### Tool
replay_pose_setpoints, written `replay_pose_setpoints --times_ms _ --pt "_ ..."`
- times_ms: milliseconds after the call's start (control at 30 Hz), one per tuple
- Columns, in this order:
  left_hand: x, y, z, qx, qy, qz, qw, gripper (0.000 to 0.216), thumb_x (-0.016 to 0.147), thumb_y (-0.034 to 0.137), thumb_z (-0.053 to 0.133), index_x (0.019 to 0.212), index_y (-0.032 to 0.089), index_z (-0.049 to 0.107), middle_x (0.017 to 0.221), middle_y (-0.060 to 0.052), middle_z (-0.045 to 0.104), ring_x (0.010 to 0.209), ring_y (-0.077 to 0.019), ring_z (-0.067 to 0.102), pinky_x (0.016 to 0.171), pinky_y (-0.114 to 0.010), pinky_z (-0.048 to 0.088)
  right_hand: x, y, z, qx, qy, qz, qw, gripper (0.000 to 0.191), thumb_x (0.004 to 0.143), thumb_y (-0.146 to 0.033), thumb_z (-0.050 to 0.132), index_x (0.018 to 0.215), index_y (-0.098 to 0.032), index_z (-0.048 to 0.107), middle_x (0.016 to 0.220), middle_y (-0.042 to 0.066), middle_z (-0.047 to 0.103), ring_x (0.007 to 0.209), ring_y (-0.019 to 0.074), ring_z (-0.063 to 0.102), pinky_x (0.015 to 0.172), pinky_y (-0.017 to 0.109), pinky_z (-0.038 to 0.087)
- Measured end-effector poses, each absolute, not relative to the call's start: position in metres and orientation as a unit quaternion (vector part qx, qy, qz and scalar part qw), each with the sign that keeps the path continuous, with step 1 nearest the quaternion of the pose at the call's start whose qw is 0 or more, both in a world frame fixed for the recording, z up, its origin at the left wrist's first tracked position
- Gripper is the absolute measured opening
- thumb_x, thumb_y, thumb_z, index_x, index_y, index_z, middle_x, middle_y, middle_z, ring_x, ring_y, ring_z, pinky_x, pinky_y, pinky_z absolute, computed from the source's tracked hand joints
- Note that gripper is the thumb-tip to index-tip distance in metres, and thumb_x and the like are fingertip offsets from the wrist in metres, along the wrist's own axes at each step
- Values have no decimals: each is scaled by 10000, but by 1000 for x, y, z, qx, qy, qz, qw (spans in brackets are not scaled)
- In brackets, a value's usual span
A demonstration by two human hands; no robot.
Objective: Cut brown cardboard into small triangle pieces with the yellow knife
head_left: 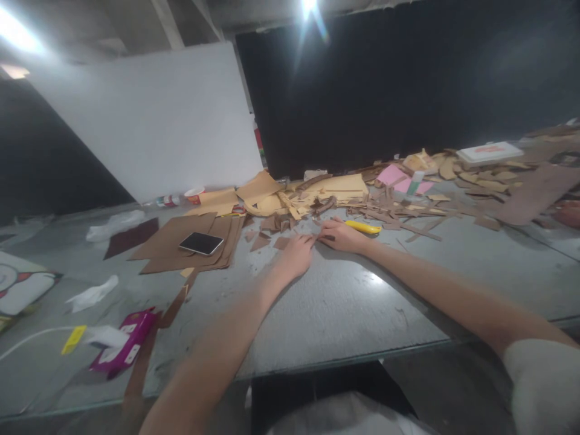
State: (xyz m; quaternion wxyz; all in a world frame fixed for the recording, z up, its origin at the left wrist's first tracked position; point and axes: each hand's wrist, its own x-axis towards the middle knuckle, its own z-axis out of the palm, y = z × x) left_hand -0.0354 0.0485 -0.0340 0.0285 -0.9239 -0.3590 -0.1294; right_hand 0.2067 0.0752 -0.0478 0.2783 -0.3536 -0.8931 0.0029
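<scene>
My left hand [296, 255] and my right hand [341, 234] meet fingertip to fingertip over the grey table, midway across it. Both have their fingers curled and pressed together. A small dark sliver seems to lie at the fingertips, too small to name. Just beyond my right hand lies a yellow-handled knife [364, 227], partly behind the hand and held by neither. Small brown scraps [260, 241] are scattered to the left of and beyond my left hand.
A phone [202, 243] lies on stacked brown sheets [170, 237]. A purple wipes packet [124, 344] is near the left front edge. Heaped brown and tan offcuts [335, 187], a glue stick [415, 182] and a white box [490, 152] fill the back. A white tissue [93, 294] lies left.
</scene>
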Motion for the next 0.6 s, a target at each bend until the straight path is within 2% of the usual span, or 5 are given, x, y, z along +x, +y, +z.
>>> replay_pose_setpoints --times_ms 67,167,267,400,600 --pt "-34 48 -32 -926 -357 -121 33 486 1040 101 427 1472 88 650 1516 -164 668 1437 -268 576 1262 -417 426 204 77 -50 -383 -872 31 304 242 1058 -315 632 970 -205 828 985 82 764 936 233 685 974 404 442" --pt "-33 50 -31 -928 -354 -113 34 465 1033 92 431 1422 66 684 1498 -179 677 1416 -277 591 1257 -414 430 201 81 -54 -428 -830 103 342 241 1024 -339 675 888 -200 818 907 62 762 823 203 673 830 335 483" --pt "-33 52 -32 -930 -348 -113 36 458 1024 88 447 1409 73 694 1479 -176 690 1401 -276 603 1246 -420 443 199 85 -56 -452 -808 145 349 252 1011 -368 694 867 -204 818 894 55 781 805 200 674 769 310 479" --pt "-33 55 -35 -932 -341 -118 42 433 1017 93 469 1372 96 718 1442 -172 710 1385 -279 618 1226 -432 461 197 87 -58 -502 -788 124 334 233 991 -368 722 847 -211 816 892 51 798 805 202 681 770 311 470" --pt "-31 53 -34 -928 -351 -116 43 457 1006 67 454 1393 59 695 1445 -199 701 1380 -285 617 1200 -430 487 190 83 -53 -559 -768 96 296 239 970 -386 738 847 -191 802 867 59 804 785 198 677 737 301 431"
